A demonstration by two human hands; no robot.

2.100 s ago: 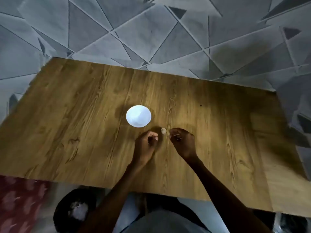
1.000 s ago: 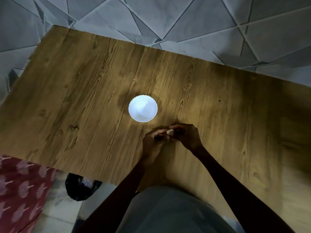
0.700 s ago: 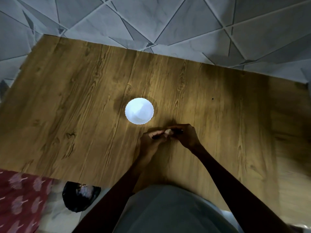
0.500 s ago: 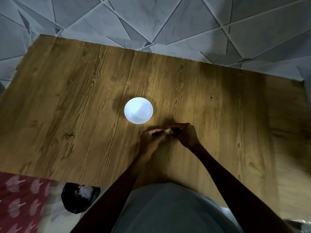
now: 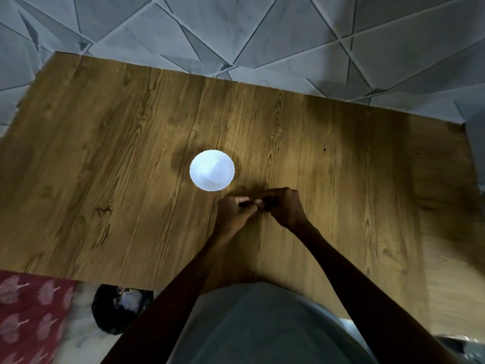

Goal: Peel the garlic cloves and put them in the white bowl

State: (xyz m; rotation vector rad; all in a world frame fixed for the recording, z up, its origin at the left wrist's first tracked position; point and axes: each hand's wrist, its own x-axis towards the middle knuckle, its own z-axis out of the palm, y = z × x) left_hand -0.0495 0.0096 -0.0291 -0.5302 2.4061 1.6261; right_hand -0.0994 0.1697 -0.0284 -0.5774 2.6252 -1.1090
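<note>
I see my left hand (image 5: pixel 233 214) and right hand (image 5: pixel 284 207) pinching one garlic clove (image 5: pixel 259 202) between fingertips, beside the white bowl (image 5: pixel 212 170) mid-table (image 5: pixel 105 153).

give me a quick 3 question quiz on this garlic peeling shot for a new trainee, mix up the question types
1. True or false: the garlic clove is already lying in the white bowl.
2. Multiple choice: where are the hands working relative to the bowl? A) beyond it, toward the table's far edge B) just on the near side of it, slightly to the right C) far off at the table's left end
3. Fill in: the clove is pinched between the fingertips of the left hand and the ____ hand.

Key
1. False: it sits between the two hands, above the wooden table.
2. B
3. right
</note>
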